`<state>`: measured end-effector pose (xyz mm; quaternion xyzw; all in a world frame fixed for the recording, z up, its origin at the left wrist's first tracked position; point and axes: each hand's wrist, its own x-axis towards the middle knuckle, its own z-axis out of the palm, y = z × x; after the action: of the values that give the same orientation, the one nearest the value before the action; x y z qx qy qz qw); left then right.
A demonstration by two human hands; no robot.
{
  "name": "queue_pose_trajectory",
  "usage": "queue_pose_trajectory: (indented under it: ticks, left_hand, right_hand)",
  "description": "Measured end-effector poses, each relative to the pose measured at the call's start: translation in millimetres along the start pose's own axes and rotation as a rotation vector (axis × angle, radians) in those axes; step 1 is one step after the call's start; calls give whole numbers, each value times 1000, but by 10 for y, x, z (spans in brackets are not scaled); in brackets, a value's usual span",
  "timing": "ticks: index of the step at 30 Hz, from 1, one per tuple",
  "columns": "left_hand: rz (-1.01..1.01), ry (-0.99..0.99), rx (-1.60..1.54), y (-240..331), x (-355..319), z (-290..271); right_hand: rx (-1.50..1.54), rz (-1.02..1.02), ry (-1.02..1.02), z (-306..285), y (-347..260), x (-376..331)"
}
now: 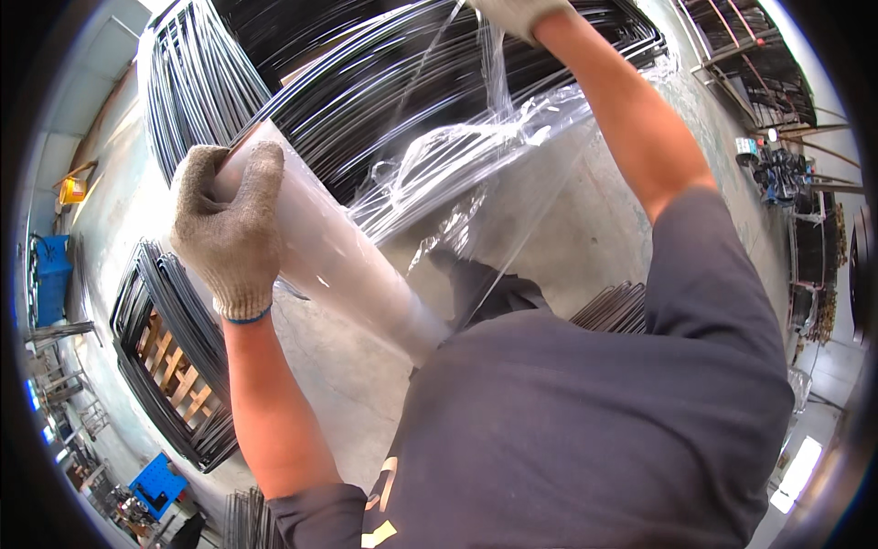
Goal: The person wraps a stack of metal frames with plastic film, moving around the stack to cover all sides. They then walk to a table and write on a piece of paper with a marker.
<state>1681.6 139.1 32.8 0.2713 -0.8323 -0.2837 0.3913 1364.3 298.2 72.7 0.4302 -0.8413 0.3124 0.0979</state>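
My left hand (229,220), in a grey-brown knitted glove, grips the upper end of a thick roll of clear stretch film (338,252). The roll slants down to the right, its lower end close to my body. At the top edge is my gloved right hand (521,13), cut off by the picture so its fingers are hidden. Twisted strands of film (495,73) hang just below it. Loose shiny film (439,156) lies along the near side of a large stack of black bent metal rods (366,101).
Another bundle of rods (201,82) adjoins at the upper left. Black metal frames (187,293) surround a wooden pallet (174,371) on the left floor. More rods (611,306) lie by my right side. A blue bin (50,279) and a yellow container (72,190) stand farther left.
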Motion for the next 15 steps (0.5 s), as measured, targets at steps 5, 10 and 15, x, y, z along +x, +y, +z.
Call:
queue_pose_trajectory:
  ticks: [5,10,15]
  left_hand:
    - [-18,-27,30,161,-21,-6]
    - [-9,-5,-8,151,-48,-16]
    - [76,1,-22,49,-13,15]
  right_hand:
    - [178,-527,-621,301,-526,-1350]
    - [118,-297,-1251,757,-796,-2143]
    - [-42,-408,-697,863,-369,-1755]
